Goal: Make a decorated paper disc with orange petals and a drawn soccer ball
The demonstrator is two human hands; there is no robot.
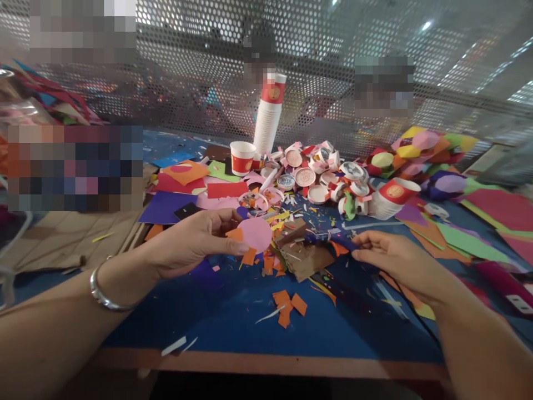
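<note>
Gripping blue tool in right hand, pink disc in left hand; likely light, creasable; best held edgewise.

Head-worn camera; looks forward and down across blue table from close range, perforated screen beyond.

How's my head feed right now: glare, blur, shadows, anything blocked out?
Head view: light spots glare at upper right; outer edges look stretched and soft; pixelated blocks hide patches at top and left; a dark shadow lies on the blue table below the right hand; the pink disc reads clear.
</note>
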